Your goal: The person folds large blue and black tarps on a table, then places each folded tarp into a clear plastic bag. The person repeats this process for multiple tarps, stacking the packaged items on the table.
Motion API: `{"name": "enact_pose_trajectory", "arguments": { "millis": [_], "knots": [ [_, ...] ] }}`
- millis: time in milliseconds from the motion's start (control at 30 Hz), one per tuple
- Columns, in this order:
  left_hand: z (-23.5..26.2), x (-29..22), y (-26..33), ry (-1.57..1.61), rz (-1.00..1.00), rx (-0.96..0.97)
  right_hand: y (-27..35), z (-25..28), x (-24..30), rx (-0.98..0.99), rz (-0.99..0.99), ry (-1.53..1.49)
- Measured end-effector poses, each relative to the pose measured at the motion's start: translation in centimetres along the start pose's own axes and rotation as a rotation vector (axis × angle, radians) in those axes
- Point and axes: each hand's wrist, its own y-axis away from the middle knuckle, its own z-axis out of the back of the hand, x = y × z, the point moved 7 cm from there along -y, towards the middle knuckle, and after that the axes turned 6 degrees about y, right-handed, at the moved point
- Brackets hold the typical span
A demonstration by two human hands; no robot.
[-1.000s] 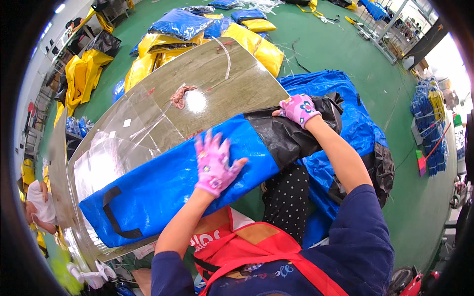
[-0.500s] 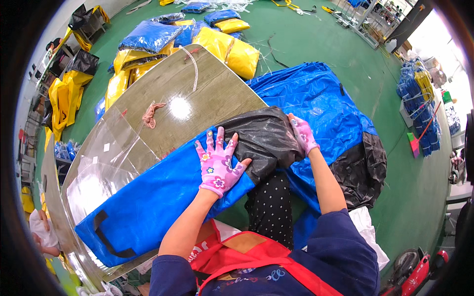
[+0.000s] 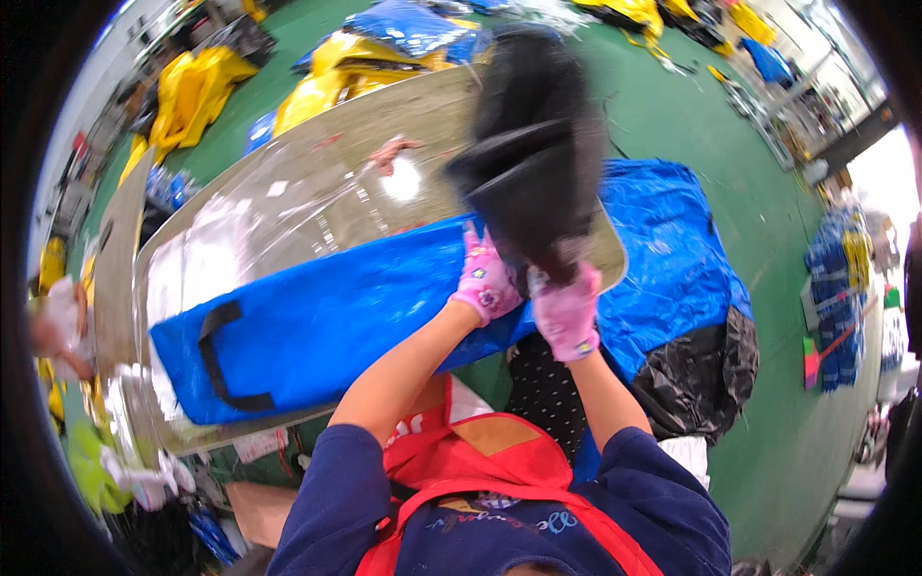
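Observation:
A long blue-and-black bag (image 3: pixel 317 331) of shiny woven plastic lies folded across the table, a black strap handle (image 3: pixel 216 355) near its left end. Its black end (image 3: pixel 533 144) is lifted above the tabletop and smeared by motion. My right hand (image 3: pixel 567 312), in a pink flowered glove, is closed round the lower part of that black end. My left hand (image 3: pixel 488 278), gloved alike, presses on the blue part beside it with fingers stretched forward. The black material hides some of the left fingers and the thumb.
Clear plastic sheeting (image 3: pixel 240 230) covers the left of the wood-patterned table (image 3: pixel 432 110). A pinkish cord (image 3: pixel 392 154) lies there. More blue-and-black bags (image 3: pixel 663 250) are stacked at the right. Packed yellow and blue bundles (image 3: pixel 336 67) sit beyond the table on the green floor.
The black end has been raised off the blue part, swinging up and away from me. Both hands have come closer together. The view has shifted, and the bag lies at a flatter angle.

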Motion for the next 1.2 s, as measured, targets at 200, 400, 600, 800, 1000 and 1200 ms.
{"name": "enact_pose_trajectory", "arguments": {
  "millis": [200, 400, 600, 800, 1000, 1200],
  "knots": [
    [8.5, 6.6, 12.3, -0.302, 0.071, 0.084, 3.0, -3.8, 3.8, 0.177, 0.314, 0.210],
    [13.3, 6.2, 18.0, -0.346, 0.183, -0.117, 10.9, -12.6, 13.1, 0.599, 0.679, 0.379],
    [7.7, 11.9, 23.8, 0.019, 0.114, 0.314, 12.6, -16.5, 11.1, 0.718, 0.680, 0.596],
    [21.6, 9.0, 27.1, -0.046, 0.101, -0.578, 13.3, -16.2, 11.3, 0.707, 0.755, 0.662],
    [13.2, 17.1, 25.9, -0.230, 0.266, -0.308, 6.6, -13.0, 15.9, 1.113, 0.511, 0.600],
    [12.5, 17.3, 25.0, -0.278, 0.275, -0.262, 6.8, -16.2, 7.6, 0.875, 0.374, 0.838]
  ]
}}
